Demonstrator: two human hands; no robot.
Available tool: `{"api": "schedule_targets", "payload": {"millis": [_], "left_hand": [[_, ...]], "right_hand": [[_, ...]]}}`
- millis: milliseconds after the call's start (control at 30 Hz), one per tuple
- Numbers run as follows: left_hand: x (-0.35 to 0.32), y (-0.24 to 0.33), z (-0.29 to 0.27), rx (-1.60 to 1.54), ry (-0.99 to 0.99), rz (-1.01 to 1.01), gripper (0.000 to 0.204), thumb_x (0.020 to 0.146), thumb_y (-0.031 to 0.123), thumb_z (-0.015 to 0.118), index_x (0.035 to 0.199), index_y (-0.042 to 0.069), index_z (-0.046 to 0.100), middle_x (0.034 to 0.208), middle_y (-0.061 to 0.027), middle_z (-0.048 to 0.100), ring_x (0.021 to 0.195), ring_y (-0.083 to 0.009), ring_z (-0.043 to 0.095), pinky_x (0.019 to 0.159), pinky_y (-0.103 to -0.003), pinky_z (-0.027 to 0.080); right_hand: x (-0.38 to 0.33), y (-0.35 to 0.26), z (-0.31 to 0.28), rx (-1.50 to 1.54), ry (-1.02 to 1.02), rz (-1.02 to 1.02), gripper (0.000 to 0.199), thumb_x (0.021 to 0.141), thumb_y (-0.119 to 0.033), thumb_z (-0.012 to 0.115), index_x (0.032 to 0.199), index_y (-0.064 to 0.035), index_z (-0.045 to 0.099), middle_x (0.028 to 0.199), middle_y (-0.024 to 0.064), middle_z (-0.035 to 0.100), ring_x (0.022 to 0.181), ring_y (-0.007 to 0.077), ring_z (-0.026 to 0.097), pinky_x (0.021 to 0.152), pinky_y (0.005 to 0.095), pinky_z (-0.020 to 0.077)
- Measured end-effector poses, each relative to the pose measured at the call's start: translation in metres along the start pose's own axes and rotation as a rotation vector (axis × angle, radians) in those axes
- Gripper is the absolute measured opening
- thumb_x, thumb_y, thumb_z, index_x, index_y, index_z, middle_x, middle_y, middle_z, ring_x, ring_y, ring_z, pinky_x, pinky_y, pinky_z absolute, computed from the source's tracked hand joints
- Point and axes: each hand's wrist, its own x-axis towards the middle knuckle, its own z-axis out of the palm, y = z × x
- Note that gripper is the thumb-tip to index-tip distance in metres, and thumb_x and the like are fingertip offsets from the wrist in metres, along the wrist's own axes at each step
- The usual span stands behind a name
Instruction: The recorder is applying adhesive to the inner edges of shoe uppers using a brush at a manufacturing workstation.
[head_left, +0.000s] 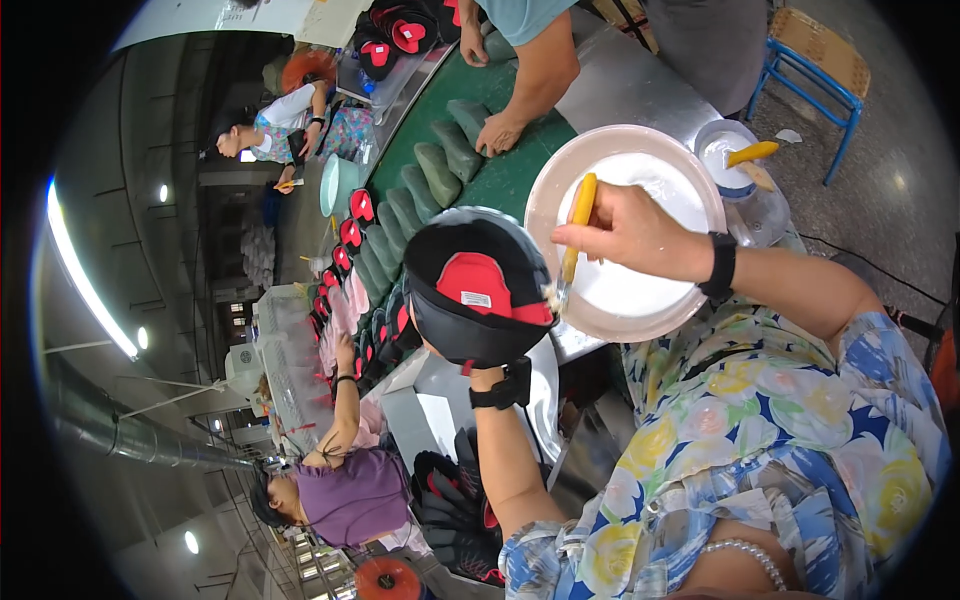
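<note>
My left hand (487,377), mostly hidden behind it, holds up a black shoe upper (455,325). Its opening faces me, showing a red insole (478,280) with a small white label. In my right hand (640,235) is a brush with a yellow handle (583,205), fingers closed round the handle. The brush's pale bristles point down and meet the upper's right-hand edge. Just under my right hand stands a wide pale pink basin (541,190) of white liquid.
A small tub (715,130) with another yellow-handled brush stands right of the basin. Grey-green shoe lasts (437,172) line a green conveyor belt (520,175), where a co-worker's hand (500,133) rests. More black uppers (455,510) lie at lower left. A blue-legged stool (820,50) stands far right.
</note>
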Motion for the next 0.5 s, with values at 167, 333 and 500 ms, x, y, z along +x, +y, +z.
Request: {"api": "schedule_targets", "payload": {"millis": [167, 333, 500], "left_hand": [[-0.028, -0.005, -0.034, -0.04, 0.038, -0.025, 0.043, 0.101, 0.023, 0.055, 0.142, 0.011, 0.052, 0.133, -0.0074, 0.063, 0.117, -0.0244, 0.061, 0.099, -0.038, 0.05], [-0.074, -0.013, 0.01, -0.082, 0.027, -0.027, 0.043, 0.101, 0.023, 0.055, 0.143, 0.011, 0.052, 0.133, -0.0073, 0.062, 0.117, -0.0246, 0.061, 0.099, -0.038, 0.05], [-0.083, -0.018, 0.053, -0.129, 0.023, -0.024, 0.044, 0.101, 0.024, 0.056, 0.143, 0.011, 0.052, 0.134, -0.0072, 0.062, 0.117, -0.0247, 0.061, 0.099, -0.038, 0.05]], "right_hand": [[0.013, -0.004, -0.019, -0.203, -0.093, -0.35, 0.024, 0.091, -0.024, 0.075, 0.098, -0.0044, 0.063, 0.079, 0.0088, 0.067, 0.074, 0.0172, 0.066, 0.066, 0.029, 0.0496], [0.015, -0.015, 0.01, -0.056, -0.266, -0.848, 0.021, 0.09, -0.02, 0.076, 0.101, -0.007, 0.062, 0.095, 0.0073, 0.066, 0.084, 0.0272, 0.067, 0.074, 0.0353, 0.0542], [0.018, -0.023, 0.034, -0.081, -0.434, -1.148, 0.019, 0.091, -0.019, 0.072, 0.099, -0.005, 0.061, 0.091, 0.0067, 0.063, 0.09, 0.0267, 0.067, 0.078, 0.0374, 0.0552]]}}
